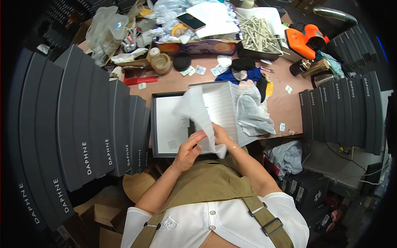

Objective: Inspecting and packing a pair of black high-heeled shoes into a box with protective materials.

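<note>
In front of me on the table lies an open dark grey shoebox, its white-lined part (pixel 167 115) at the left and its other part, covered in white tissue paper (pixel 223 101), at the right. A loose strip of white wrapping paper (pixel 198 108) stands up between my hands, blurred at its top. My right hand (pixel 221 135) grips this strip from the right, its fingertips partly hidden behind it. My left hand (pixel 189 152) is at the strip's left side, fingers stretched toward it and thumb apart. Something small and dark (pixel 192 126) shows behind the strip; I cannot make out what it is.
Tall stacks of dark grey shoeboxes flank me at the left (pixel 95 124) and right (pixel 341 111). Crumpled tissue (pixel 253 113) lies beside the open box. Behind are a phone (pixel 191 21), a round jar (pixel 161 64), a box of white sticks (pixel 258 37) and an orange tape dispenser (pixel 298 43).
</note>
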Available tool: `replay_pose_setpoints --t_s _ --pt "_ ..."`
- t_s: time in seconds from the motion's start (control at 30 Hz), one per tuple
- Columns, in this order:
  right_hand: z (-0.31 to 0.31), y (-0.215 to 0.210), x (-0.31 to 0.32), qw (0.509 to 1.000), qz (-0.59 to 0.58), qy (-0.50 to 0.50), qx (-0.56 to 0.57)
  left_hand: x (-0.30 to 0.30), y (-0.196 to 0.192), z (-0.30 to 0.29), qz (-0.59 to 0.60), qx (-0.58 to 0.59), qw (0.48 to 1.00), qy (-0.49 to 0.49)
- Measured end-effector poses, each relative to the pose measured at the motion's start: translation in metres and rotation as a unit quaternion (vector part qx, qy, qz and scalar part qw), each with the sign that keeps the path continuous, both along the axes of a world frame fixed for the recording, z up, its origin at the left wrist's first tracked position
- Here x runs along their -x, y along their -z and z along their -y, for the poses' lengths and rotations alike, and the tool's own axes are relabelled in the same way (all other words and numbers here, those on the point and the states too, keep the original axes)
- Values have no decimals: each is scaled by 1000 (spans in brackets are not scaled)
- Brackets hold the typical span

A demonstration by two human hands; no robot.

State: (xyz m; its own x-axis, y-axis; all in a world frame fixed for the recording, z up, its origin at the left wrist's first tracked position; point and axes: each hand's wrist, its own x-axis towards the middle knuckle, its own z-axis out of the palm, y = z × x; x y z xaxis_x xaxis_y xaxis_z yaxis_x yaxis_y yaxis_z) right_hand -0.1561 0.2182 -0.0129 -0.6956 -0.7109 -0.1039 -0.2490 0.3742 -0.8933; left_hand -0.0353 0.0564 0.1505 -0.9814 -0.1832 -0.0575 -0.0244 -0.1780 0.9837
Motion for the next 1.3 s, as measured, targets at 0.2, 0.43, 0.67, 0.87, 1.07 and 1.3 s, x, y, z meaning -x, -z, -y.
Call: replay_pose_setpoints --t_s 0.2,0.43,0.67,0.87,1.07,1.3 --pt "-14 -66 23 998 -4 62 10 16 36 5 49 351 933 60" --pt "-152 -84 70 884 -223 159 -379 125 70 -36 55 660 689 294" --pt "-161 -149 66 941 -202 180 -201 124 95 -18 91 588 728 340" --pt "-131 -217 29 862 380 206 266 118 52 -3 -12 -7 1000 -27" --pt "-12 -87 18 744 533 233 329 77 67 -10 157 -21 987 15" --pt "-4 -95 4 763 512 263 293 20 106 44 106 304 928 -185"
